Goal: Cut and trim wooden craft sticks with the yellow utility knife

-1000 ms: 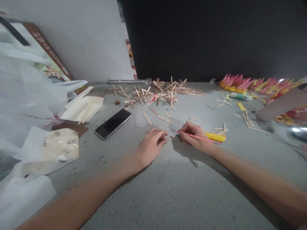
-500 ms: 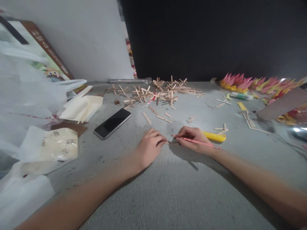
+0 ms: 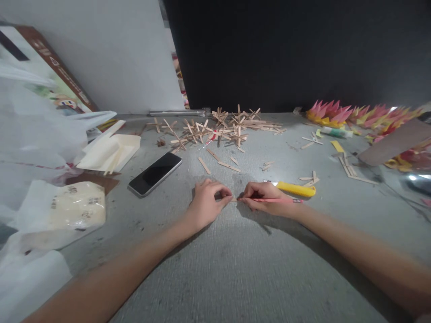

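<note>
Between finger and thumb, my left hand (image 3: 208,202) pinches one end of a small wooden stick (image 3: 235,200) close to the tabletop. My right hand (image 3: 267,197) is closed around a pink pencil (image 3: 274,200), which now lies low and nearly level, its tip pointing left toward the stick. My right fingers partly hide the stick's right end. Just behind my right hand lies a yellow box cutter (image 3: 296,189) with some blade showing. Several loose stick pieces (image 3: 229,166) are scattered beyond my hands.
A heap of crossed wooden sticks (image 3: 239,123) lies at the back. To the left are a phone (image 3: 155,174), a paper tray (image 3: 116,152), a wrapped food packet (image 3: 79,204) and plastic bags (image 3: 37,130). Pink and yellow paper flowers (image 3: 330,114) and a glue stick (image 3: 336,132) sit at the back right.
The pink pencil has tipped lower, and my right fingers have closed in toward the stick. My left fingers now pinch it with a rounder, raised grip. The view has shifted slightly.
</note>
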